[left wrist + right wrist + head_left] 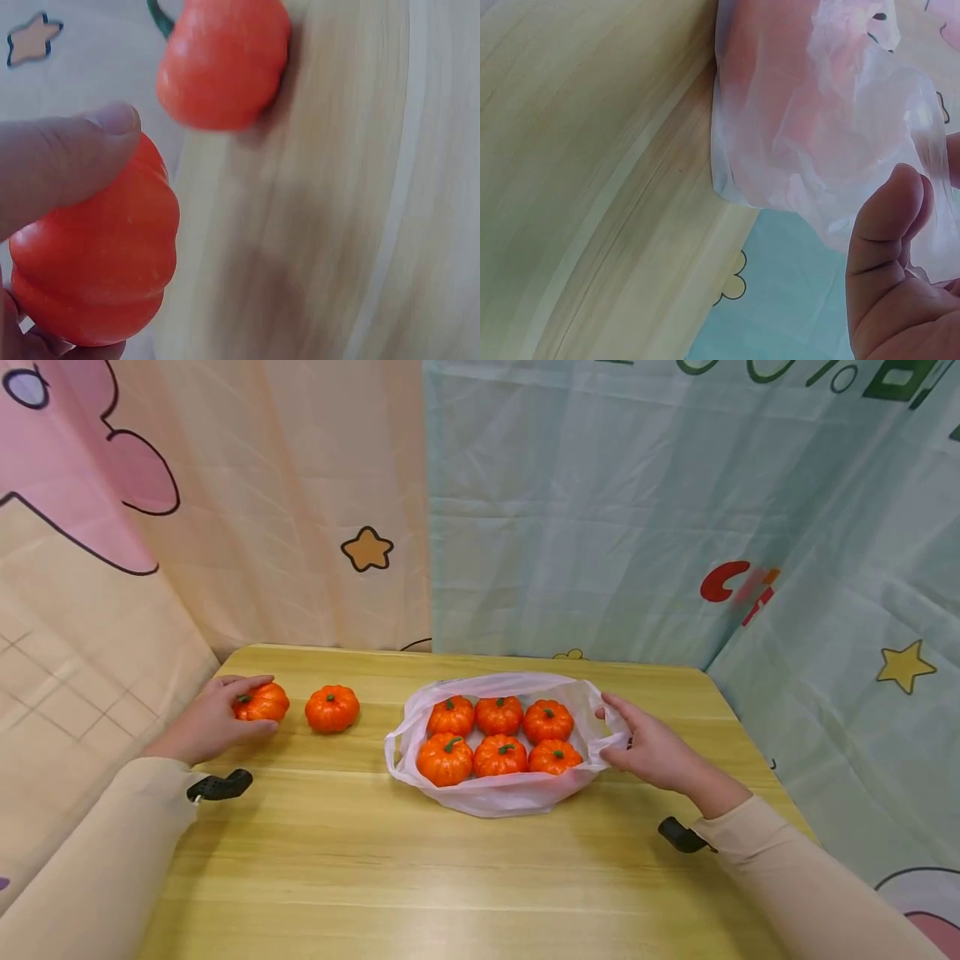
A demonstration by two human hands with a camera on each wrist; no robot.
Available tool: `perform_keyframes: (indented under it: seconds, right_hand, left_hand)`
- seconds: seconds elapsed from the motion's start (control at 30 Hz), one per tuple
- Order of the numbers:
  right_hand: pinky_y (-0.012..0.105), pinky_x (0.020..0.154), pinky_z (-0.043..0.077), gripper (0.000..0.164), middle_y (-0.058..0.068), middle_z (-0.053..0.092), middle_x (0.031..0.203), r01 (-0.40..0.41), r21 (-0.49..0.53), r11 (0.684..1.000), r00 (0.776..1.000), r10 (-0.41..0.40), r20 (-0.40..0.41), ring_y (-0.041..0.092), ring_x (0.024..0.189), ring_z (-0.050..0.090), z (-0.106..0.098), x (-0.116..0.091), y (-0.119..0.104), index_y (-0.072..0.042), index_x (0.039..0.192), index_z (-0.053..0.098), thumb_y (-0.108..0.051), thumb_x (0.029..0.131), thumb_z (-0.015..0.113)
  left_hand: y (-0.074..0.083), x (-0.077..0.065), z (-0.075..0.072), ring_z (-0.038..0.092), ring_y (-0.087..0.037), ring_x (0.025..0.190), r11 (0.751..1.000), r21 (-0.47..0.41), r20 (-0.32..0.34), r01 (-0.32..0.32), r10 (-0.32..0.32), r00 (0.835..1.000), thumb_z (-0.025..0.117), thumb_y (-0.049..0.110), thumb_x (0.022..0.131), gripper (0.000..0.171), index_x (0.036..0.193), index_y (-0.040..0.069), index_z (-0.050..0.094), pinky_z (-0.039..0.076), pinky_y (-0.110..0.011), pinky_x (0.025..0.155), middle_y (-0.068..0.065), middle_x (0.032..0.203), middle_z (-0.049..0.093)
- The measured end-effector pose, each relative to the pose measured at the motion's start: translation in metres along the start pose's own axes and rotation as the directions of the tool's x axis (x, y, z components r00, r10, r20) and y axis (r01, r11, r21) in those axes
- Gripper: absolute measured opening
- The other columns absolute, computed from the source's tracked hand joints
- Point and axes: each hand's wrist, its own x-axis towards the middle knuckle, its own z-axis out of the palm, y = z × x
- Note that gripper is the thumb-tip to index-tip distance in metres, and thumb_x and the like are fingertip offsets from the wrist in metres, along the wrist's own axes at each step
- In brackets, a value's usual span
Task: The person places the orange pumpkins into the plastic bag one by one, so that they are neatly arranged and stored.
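Note:
At the table's far left my left hand (212, 717) grips a small orange pumpkin (264, 702), thumb on one side and fingers on the other. The left wrist view shows that thumb lying across the ribbed pumpkin (105, 255). A second pumpkin (332, 709) with a green stem sits just to its right. A thin white plastic bag (510, 797) lies with its mouth spread at the middle, holding several pumpkins (500, 754) in two rows. My right hand (660, 747) pinches the bag's right edge, and the film (840, 157) stretches toward the thumb in the right wrist view.
The wooden table (420, 877) runs back to a printed fabric curtain (570, 527), with more fabric at both sides. A black wrist mount (220, 786) sticks out from the left sleeve, and another mount (681, 835) from the right.

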Motion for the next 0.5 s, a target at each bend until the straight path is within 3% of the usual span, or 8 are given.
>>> perform_keyframes:
  seconds: [0.27, 0.5]
  right_hand:
    - [0.021, 0.063, 0.053, 0.091, 0.027, 0.045, 0.161, -0.014, -0.004, 1.0, 1.0, 0.014, 0.0, 0.021, 0.076, 0.051, -0.001, 0.0, -0.001, 0.001, 0.167, 0.018, -0.008, 0.095, 0.073]
    - [0.021, 0.064, 0.054, 0.09, 0.028, 0.045, 0.16, -0.004, -0.009, 1.0, 1.0, 0.004, -0.001, 0.022, 0.078, 0.052, 0.0, -0.001, -0.001, 0.002, 0.166, 0.018, -0.006, 0.095, 0.073]
  left_hand:
    - [0.063, -0.001, 0.013, 0.05, -0.048, 0.127, 0.993, -0.058, -0.014, -0.102, 0.101, 0.995, 0.083, 0.036, 0.092, 0.087, 0.163, 0.012, 0.038, 0.046, -0.065, 0.106, -0.032, 0.149, 0.035]
    - [0.113, 0.01, 0.034, 0.051, -0.04, 0.129, 0.966, -0.125, -0.037, -0.225, 0.222, 0.974, 0.088, 0.029, 0.087, 0.079, 0.151, 0.008, 0.048, 0.047, -0.062, 0.109, -0.02, 0.152, 0.044]
